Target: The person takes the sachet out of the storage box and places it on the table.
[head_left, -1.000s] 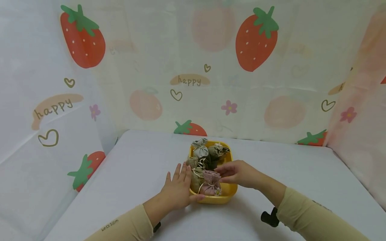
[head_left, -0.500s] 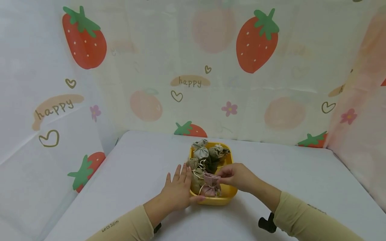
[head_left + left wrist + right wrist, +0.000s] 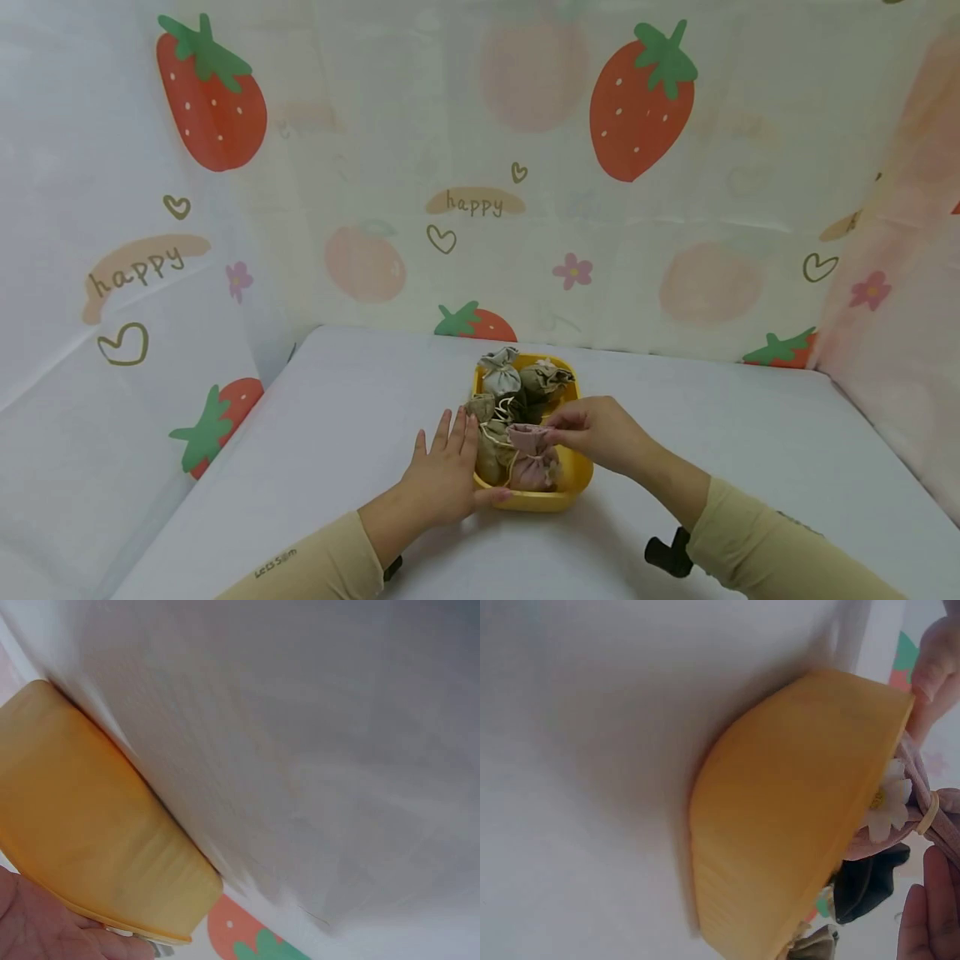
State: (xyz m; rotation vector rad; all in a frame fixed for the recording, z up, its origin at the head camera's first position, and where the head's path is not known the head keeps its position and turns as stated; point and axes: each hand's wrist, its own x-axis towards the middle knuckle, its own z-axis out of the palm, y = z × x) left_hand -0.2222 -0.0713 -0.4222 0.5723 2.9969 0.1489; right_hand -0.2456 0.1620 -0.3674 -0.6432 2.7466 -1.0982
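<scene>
A yellow plastic basket (image 3: 546, 502) holds several small drawstring pouches. My right hand (image 3: 596, 429) pinches the gathered top of a pink pouch (image 3: 532, 472) at the basket's near end. In the right wrist view a white flower (image 3: 889, 799) and a pale cord show on that pouch. My left hand (image 3: 441, 475) lies with straight, spread fingers along the basket's left rim, its thumb at the near edge. Beside the pink pouch sits a khaki pouch (image 3: 492, 458). Farther back are a grey pouch (image 3: 501, 377) and an olive one (image 3: 542, 379), with a dark pouch (image 3: 517, 407) between.
The basket stands on a white-covered table (image 3: 360, 392). Behind it hangs a white cloth backdrop (image 3: 630, 225) printed with strawberries, with cloth walls at both sides. A black wrist camera mount (image 3: 670, 553) sits under the right forearm.
My right fingers have closed on the pink pouch's top and shifted it slightly right, its body turning a little. The left hand and the basket have stayed in place.
</scene>
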